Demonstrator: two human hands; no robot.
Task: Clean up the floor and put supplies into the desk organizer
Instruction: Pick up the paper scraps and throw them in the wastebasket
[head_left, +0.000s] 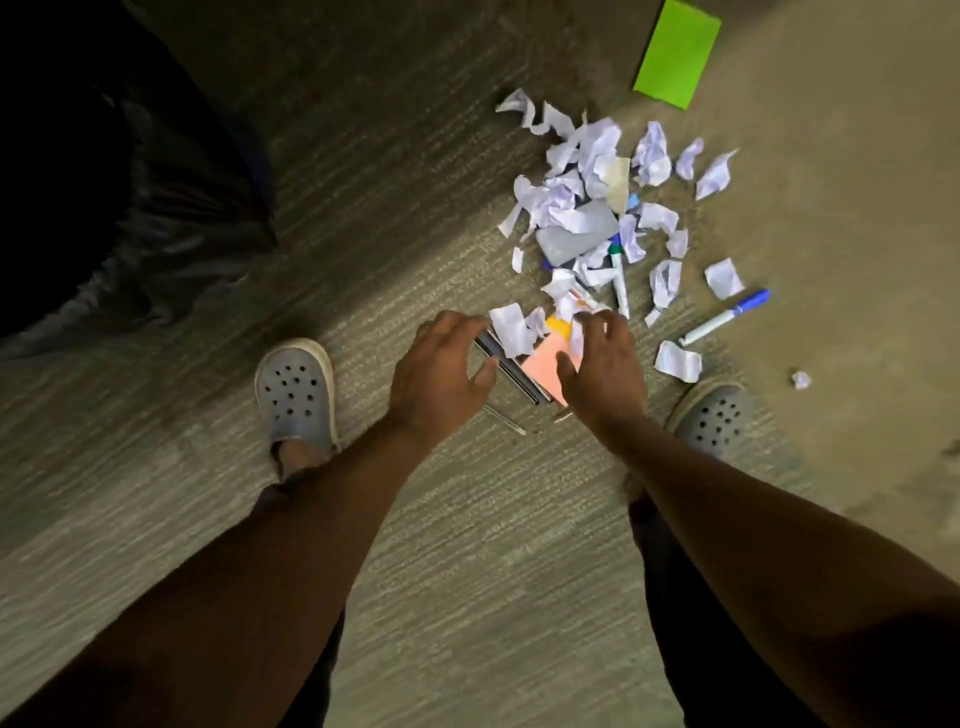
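Observation:
My left hand (441, 364) hovers low over the carpet with fingers spread and curved; its fingertips and thumb touch the near end of some dark pens (511, 371). My right hand (605, 358) lies beside them, thumb on a pink sticky pad (545, 369), fingers over paper scraps (511, 327) and a yellow pad (558, 325). Beyond lies a pile of crumpled white paper (597, 156), with a grey block (576, 236) and a green-capped marker (618, 280) in it. A blue-capped marker (727, 317) lies to the right. No desk organizer is visible.
A green sheet (678, 52) lies on the carpet at the far right. A dark bin bag (130, 208) fills the left side. My grey clogs stand either side of my hands, left (296, 395) and right (714, 415). Stray scraps (678, 361) lie near the right clog.

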